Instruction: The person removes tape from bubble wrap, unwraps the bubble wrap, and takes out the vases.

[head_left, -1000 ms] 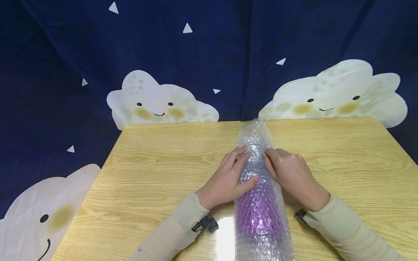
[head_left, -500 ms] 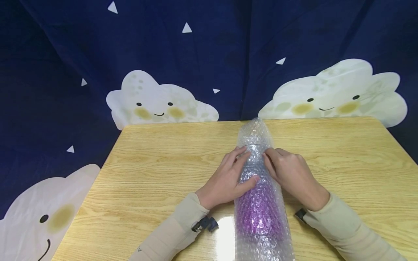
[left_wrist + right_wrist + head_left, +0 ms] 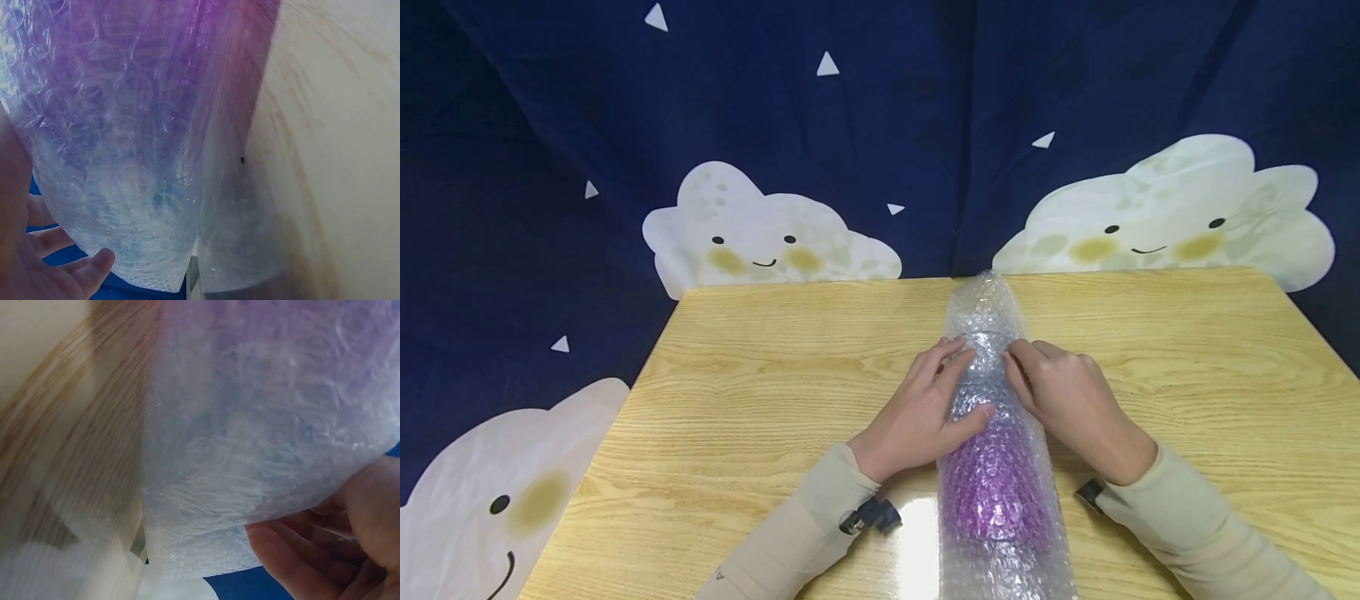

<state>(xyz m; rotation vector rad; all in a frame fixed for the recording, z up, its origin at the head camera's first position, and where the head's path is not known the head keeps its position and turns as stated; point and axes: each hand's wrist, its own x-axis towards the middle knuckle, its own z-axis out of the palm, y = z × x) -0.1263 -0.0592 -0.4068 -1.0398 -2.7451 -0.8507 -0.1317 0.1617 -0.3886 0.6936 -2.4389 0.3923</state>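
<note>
One bubble-wrapped purple bundle (image 3: 1000, 492) lay on the wooden table (image 3: 760, 375); left hand (image 3: 917, 417), fingers loosely spread, rested on its left side; right hand (image 3: 1075, 408), fingers curled, pinched its right edge.

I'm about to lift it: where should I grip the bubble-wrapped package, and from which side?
Probably by the purple part of the package, from left and right together: it lies lengthwise on the table, looks fuller there, and narrows toward the far end.
</note>
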